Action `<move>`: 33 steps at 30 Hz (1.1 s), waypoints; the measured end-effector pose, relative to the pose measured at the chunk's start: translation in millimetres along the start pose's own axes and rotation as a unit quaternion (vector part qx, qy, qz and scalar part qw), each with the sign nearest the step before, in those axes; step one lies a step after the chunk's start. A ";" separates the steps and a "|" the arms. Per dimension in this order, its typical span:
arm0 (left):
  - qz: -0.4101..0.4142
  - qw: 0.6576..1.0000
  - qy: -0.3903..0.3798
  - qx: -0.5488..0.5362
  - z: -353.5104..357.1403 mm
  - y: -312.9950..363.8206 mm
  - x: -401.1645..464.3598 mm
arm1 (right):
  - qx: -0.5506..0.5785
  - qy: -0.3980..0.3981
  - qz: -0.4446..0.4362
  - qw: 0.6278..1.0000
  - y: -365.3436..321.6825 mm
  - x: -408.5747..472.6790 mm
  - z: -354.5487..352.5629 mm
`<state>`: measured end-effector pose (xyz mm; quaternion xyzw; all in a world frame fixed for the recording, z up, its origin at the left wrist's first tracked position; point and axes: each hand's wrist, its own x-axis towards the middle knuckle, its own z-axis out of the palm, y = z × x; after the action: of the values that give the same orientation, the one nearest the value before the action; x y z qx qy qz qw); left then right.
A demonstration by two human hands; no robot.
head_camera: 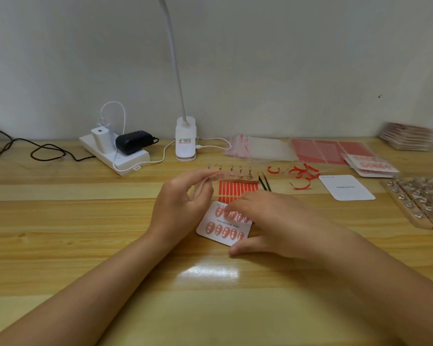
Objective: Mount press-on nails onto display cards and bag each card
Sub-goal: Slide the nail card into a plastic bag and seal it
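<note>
A white display card [224,224] printed "Handmade Nail" lies on the wooden table [85,221] and carries two rows of pink press-on nails. My right hand [273,221] rests flat over it: the fingers press on the upper row and the thumb touches the card's near edge. My left hand [183,206] is raised just left of the card. Its thumb and forefinger pinch the end of a clear holder strip [235,175] that has small nail stands on it. An orange adhesive-tab sheet [238,189] lies behind the card.
Black tweezers [265,183] and red tape peelings [301,173] lie behind my right hand, with a blank card [346,188] further right. Clear bags [260,147], red sheets [330,151], bagged cards [371,166] and nail trays [420,201] fill the right. A power strip [115,152] and clip lamp [185,139] stand at the back.
</note>
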<state>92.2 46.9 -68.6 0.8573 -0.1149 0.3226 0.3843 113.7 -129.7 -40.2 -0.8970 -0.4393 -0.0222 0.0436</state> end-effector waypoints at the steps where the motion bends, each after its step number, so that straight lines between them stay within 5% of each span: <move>1: -0.002 1.000 -0.001 -0.002 -0.1 -0.8 0.6 | -0.013 0.006 -0.008 1.000 -0.1 -0.2 0.2; 12: -0.104 0.989 0.023 -0.104 -2.7 1.7 3.9 | -0.061 0.179 -0.148 0.971 14.2 -5.9 -4.7; 15: -0.116 0.983 0.028 -0.143 -4.9 6.0 6.3 | 0.097 0.262 -0.131 0.951 23.4 -5.4 -13.3; 18: -0.126 0.976 0.010 -0.178 -7.8 11.0 10.3 | 0.354 0.280 -0.049 0.891 22.3 -7.9 -33.5; 20: -0.139 0.970 -0.028 -0.198 -9.7 16.0 13.0 | 0.423 0.282 -0.021 0.861 20.3 -10.0 -42.5; 24: -0.150 0.963 -0.123 -0.189 -10.6 27.2 17.9 | 0.383 0.292 -0.028 0.876 7.8 -5.1 -46.9; 33: -0.239 0.916 -0.192 -0.261 -17.4 28.7 25.7 | 0.300 0.310 -0.006 0.902 14.7 -1.4 -42.4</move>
<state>91.0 41.6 -26.7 0.7741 -0.0584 0.0094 0.6303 124.4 -143.9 1.0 -0.7868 -0.3946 -0.1665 0.4444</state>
